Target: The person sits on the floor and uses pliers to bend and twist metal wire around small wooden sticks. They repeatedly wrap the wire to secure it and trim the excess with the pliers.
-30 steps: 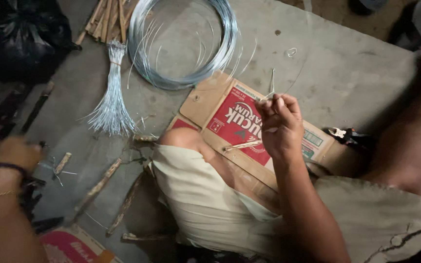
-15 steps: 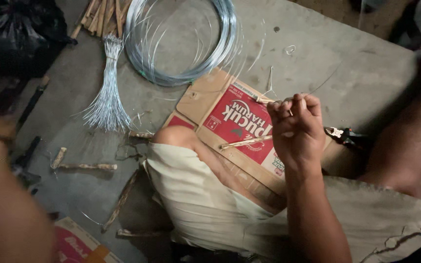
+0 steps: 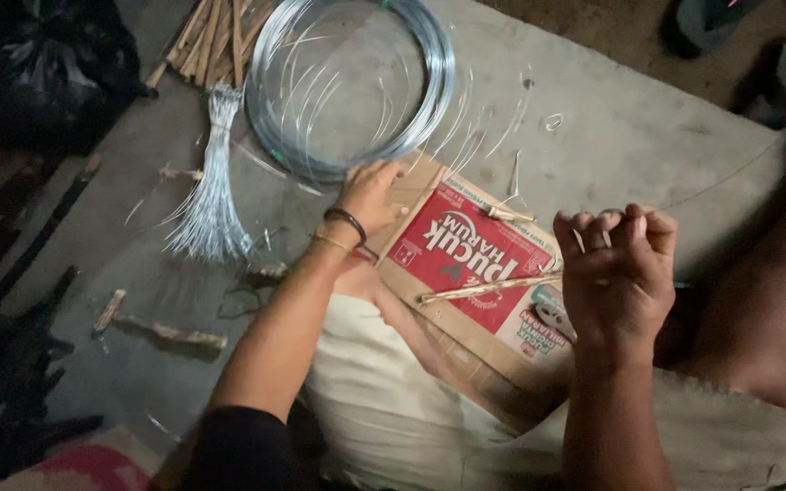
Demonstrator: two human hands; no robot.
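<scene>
My left hand reaches forward and rests on the far left corner of a flattened cardboard box with a red panel, right beside a coil of silvery wire. Its fingers are spread and hold nothing that I can see. My right hand is closed in a fist over the right edge of the cardboard, pinching a thin wire that runs off to the right. Two thin bamboo sticks lie on the cardboard between the hands.
A bundle of cut wire strands lies left of the coil. Bamboo sticks lie at the top left, short wood pieces on the grey mat. A black bag sits far left. My bare leg is at right.
My left arm has swung in from the left edge and its hand now rests on the cardboard by the wire coil. My right hand has moved right and closed into a fist on the wire.
</scene>
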